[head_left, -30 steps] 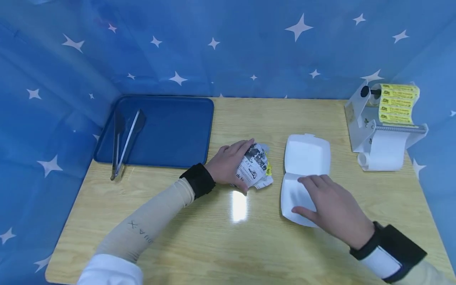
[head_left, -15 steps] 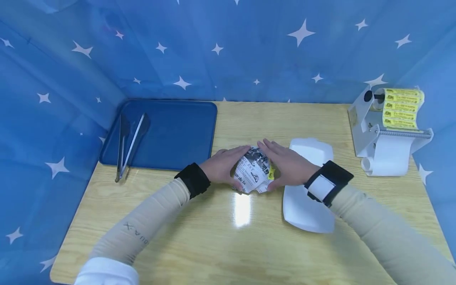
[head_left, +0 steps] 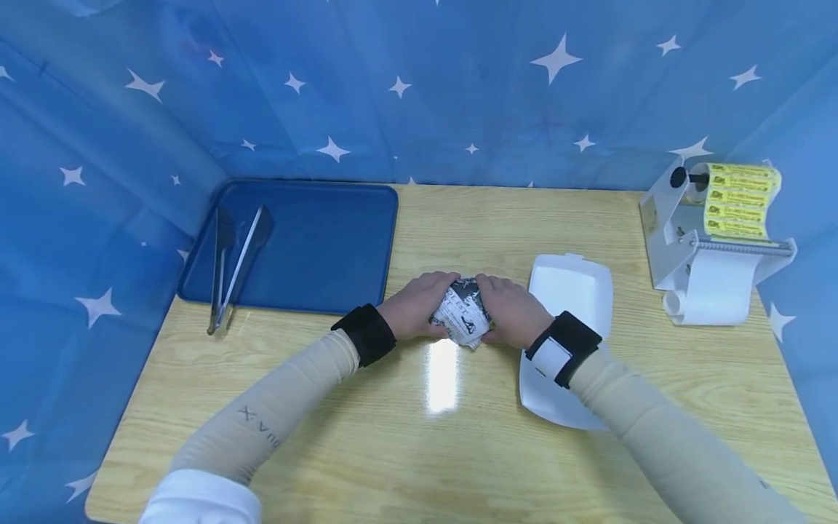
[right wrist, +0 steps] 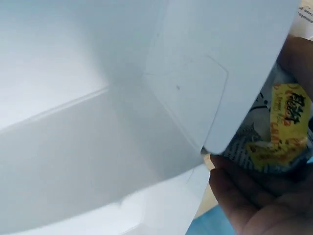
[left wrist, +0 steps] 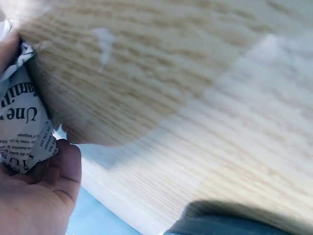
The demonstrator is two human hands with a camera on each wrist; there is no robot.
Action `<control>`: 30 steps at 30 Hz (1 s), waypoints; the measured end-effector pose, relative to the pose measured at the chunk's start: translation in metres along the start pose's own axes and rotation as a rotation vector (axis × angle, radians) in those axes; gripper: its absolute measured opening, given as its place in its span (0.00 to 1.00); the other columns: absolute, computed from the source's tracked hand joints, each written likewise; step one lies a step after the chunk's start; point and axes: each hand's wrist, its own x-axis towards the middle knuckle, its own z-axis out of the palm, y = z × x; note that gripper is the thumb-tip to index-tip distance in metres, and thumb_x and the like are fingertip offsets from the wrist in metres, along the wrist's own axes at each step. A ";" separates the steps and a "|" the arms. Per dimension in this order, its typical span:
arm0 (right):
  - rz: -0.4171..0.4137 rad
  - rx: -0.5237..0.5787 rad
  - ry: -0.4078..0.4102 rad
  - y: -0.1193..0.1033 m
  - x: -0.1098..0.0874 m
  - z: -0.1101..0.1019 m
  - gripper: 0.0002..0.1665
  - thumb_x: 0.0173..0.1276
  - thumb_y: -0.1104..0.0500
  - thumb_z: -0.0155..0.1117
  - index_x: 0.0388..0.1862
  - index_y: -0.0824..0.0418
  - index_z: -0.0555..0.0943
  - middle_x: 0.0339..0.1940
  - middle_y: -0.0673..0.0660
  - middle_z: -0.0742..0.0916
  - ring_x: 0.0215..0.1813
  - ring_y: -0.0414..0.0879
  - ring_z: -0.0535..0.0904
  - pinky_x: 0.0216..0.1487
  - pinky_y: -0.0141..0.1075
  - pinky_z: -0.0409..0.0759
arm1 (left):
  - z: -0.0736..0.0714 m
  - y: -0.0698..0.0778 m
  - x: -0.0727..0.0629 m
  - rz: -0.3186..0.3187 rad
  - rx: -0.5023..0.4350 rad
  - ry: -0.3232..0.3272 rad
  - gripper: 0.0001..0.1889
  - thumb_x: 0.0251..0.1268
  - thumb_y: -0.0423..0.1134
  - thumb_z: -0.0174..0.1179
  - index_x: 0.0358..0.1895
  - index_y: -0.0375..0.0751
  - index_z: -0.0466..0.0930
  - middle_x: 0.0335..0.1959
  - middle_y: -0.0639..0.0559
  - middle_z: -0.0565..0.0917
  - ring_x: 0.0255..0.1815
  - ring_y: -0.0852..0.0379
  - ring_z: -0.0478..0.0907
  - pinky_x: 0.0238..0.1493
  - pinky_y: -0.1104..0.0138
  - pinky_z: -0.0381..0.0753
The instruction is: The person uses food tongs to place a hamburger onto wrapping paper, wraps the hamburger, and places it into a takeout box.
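A small parcel wrapped in newsprint-patterned paper (head_left: pixel 463 313) is between my two hands at the middle of the table. My left hand (head_left: pixel 415 304) grips its left side, and my right hand (head_left: pixel 513 313) grips the right. The left wrist view shows thumb and fingers curled round the printed paper (left wrist: pixel 22 117). A yellow sticker (right wrist: pixel 288 125) shows on the parcel in the right wrist view. Its contents are hidden. Just right of the parcel, a white hinged takeaway box (head_left: pixel 572 291) lies spread open, partly under my right wrist.
At the back left is a blue tray (head_left: pixel 321 247) with metal tongs (head_left: pixel 238 269) resting over its front edge. On the right stands a label dispenser (head_left: pixel 713 247) with a roll of yellow stickers and a hanging white strip. A blue star-patterned curtain (head_left: pixel 419 87) surrounds the table.
My right hand has come from over the takeaway box leftward to the parcel and now grips it. Both hands have closed in on the parcel, which looks more compact, its yellow sticker now covered in the head view.
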 end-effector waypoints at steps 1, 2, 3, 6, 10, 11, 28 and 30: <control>0.008 -0.007 0.002 -0.001 0.002 0.001 0.56 0.48 0.56 0.87 0.69 0.76 0.65 0.62 0.72 0.79 0.64 0.64 0.77 0.68 0.53 0.73 | 0.001 0.000 0.000 0.003 0.002 0.003 0.51 0.57 0.44 0.77 0.77 0.32 0.54 0.71 0.39 0.68 0.71 0.45 0.66 0.73 0.58 0.64; 0.018 -0.007 0.009 -0.002 0.003 0.002 0.55 0.47 0.56 0.87 0.67 0.76 0.67 0.60 0.71 0.81 0.61 0.63 0.78 0.67 0.52 0.74 | 0.001 -0.001 0.000 0.003 0.006 0.005 0.50 0.57 0.43 0.77 0.77 0.32 0.54 0.70 0.39 0.69 0.70 0.45 0.67 0.73 0.58 0.65; 0.028 -0.003 0.015 -0.003 0.004 0.003 0.53 0.47 0.57 0.87 0.66 0.75 0.68 0.57 0.70 0.82 0.59 0.62 0.79 0.66 0.52 0.75 | 0.001 -0.001 0.000 0.004 0.011 0.008 0.50 0.57 0.43 0.77 0.77 0.31 0.55 0.69 0.38 0.70 0.69 0.45 0.68 0.72 0.58 0.65; 0.050 0.031 0.032 -0.004 0.006 0.001 0.50 0.45 0.58 0.87 0.63 0.74 0.71 0.53 0.68 0.84 0.54 0.59 0.80 0.62 0.51 0.77 | 0.000 -0.001 -0.002 0.003 0.024 0.020 0.49 0.56 0.42 0.77 0.76 0.30 0.57 0.65 0.38 0.73 0.65 0.46 0.70 0.70 0.58 0.67; 0.031 0.096 0.063 -0.003 0.002 -0.012 0.48 0.45 0.57 0.87 0.62 0.72 0.73 0.51 0.65 0.85 0.52 0.58 0.81 0.59 0.51 0.79 | -0.009 0.005 -0.006 -0.005 0.009 0.068 0.49 0.53 0.43 0.78 0.75 0.31 0.59 0.64 0.40 0.75 0.65 0.47 0.71 0.70 0.59 0.67; 0.014 0.115 0.074 -0.001 -0.001 -0.016 0.47 0.45 0.57 0.87 0.61 0.71 0.74 0.51 0.64 0.85 0.51 0.58 0.81 0.58 0.51 0.79 | -0.011 0.009 -0.006 -0.003 -0.005 0.084 0.50 0.52 0.44 0.78 0.75 0.32 0.59 0.65 0.41 0.75 0.65 0.48 0.71 0.71 0.59 0.67; 0.058 -0.003 0.056 0.043 -0.132 -0.055 0.50 0.38 0.51 0.90 0.59 0.70 0.78 0.48 0.62 0.88 0.47 0.55 0.84 0.54 0.60 0.74 | 0.014 0.119 0.022 0.186 0.016 0.049 0.51 0.45 0.59 0.80 0.71 0.41 0.64 0.59 0.52 0.78 0.57 0.60 0.73 0.65 0.71 0.69; 0.081 -0.013 0.060 0.049 -0.141 -0.053 0.50 0.36 0.52 0.91 0.59 0.69 0.78 0.48 0.62 0.88 0.47 0.55 0.84 0.53 0.59 0.74 | 0.021 0.128 0.028 0.184 0.103 0.050 0.50 0.49 0.62 0.77 0.72 0.41 0.64 0.57 0.53 0.79 0.55 0.60 0.74 0.62 0.70 0.71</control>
